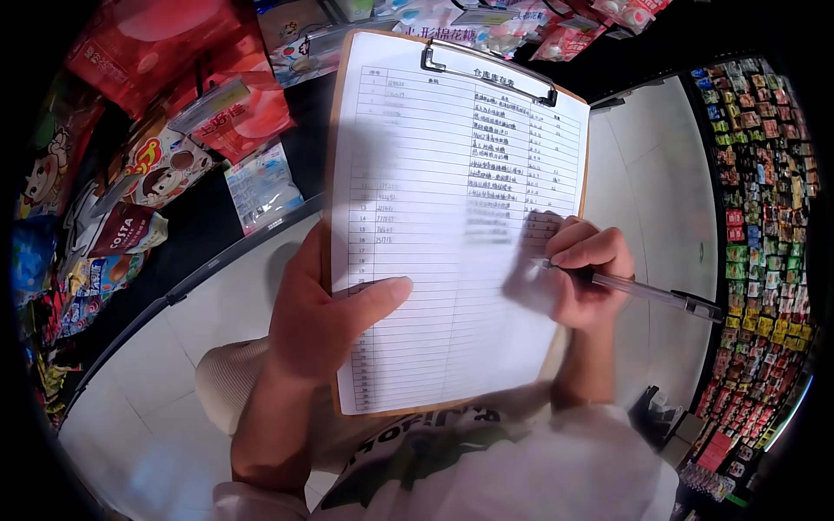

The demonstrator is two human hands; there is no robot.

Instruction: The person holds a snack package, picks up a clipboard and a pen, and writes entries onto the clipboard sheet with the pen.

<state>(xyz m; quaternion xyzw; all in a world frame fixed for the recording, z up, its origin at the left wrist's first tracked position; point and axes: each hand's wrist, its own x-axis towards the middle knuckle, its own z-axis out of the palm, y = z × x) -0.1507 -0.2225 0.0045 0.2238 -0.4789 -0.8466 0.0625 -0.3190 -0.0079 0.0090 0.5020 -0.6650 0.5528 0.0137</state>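
My left hand (326, 300) grips the left edge of a brown clipboard (344, 78), its thumb lying across the page and its other fingers hidden behind the board. Under the metal clip (491, 69) is a printed table sheet (417, 330) with handwritten entries in its upper rows; some patches of writing are blurred. My right hand (591, 269) is closed round a clear-barrelled pen (651, 295). Its tip points at the right columns of the sheet, below the written rows. Whether the tip touches the paper I cannot tell.
Bagged snacks (165, 161) hang from a shelf at the left, with price-tag holders jutting out. More candy bags (486, 30) hang beyond the clipboard's top. A tall rack of small colourful packets (764, 243) stands across the tiled floor (651, 174) at the right.
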